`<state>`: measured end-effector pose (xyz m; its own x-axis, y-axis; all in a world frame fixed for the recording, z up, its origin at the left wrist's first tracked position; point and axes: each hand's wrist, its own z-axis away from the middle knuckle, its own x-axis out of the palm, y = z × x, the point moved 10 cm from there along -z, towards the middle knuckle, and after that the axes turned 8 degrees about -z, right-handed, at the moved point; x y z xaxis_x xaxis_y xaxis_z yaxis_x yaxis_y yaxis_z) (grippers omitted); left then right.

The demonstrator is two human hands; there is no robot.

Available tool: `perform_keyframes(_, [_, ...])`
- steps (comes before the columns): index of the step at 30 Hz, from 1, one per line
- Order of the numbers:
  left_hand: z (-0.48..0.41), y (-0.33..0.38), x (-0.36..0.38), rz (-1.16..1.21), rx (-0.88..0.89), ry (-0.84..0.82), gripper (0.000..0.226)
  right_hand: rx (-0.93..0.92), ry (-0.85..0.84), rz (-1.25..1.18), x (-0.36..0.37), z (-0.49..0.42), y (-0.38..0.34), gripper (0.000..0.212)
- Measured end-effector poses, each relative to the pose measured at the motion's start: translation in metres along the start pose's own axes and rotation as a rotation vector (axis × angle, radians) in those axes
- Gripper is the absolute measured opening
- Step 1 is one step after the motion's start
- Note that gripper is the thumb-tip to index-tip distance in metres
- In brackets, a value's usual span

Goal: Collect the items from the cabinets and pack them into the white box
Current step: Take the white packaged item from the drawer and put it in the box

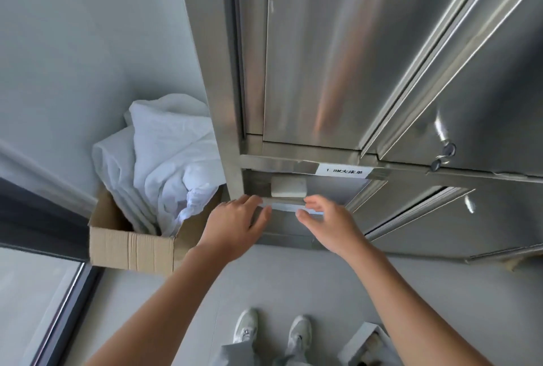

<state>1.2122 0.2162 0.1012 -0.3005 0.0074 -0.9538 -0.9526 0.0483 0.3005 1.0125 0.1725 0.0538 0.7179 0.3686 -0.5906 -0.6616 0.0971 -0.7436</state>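
Observation:
A tall stainless steel cabinet (338,57) fills the upper right of the head view. Its lower compartment is open, and a folded white item (288,186) lies on the shelf inside. My left hand (235,224) and my right hand (326,221) reach toward the front edge of that shelf, fingers apart and holding nothing. They hover just below the white item, one on each side. A white box (363,342) stands on the floor at the bottom right, partly cut off by the frame edge.
A cardboard box (132,245) heaped with white linen (167,160) stands left of the cabinet against the grey wall. A labelled strip (343,171) marks the shelf. Keys (443,157) hang from the right door's lock. My white shoes (273,330) stand on the grey floor.

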Motion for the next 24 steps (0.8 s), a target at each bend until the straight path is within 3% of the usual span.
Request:
perform_keyframes(7, [0.0, -0.029, 0.047, -0.022, -0.173, -0.081, 0.041, 0.002, -0.111, -0.008, 0.05, -0.063, 0.033, 0.048])
perform_keyframes(14, [-0.021, -0.03, 0.081, 0.001, -0.112, -0.043, 0.043, -0.071, -0.09, 0.037, 0.071, -0.093, 0.049, 0.047])
perform_keyframes(24, [-0.067, -0.047, 0.196, 0.114, -0.104, -0.029, 0.049, -0.121, 0.015, 0.023, 0.093, -0.144, 0.119, 0.043])
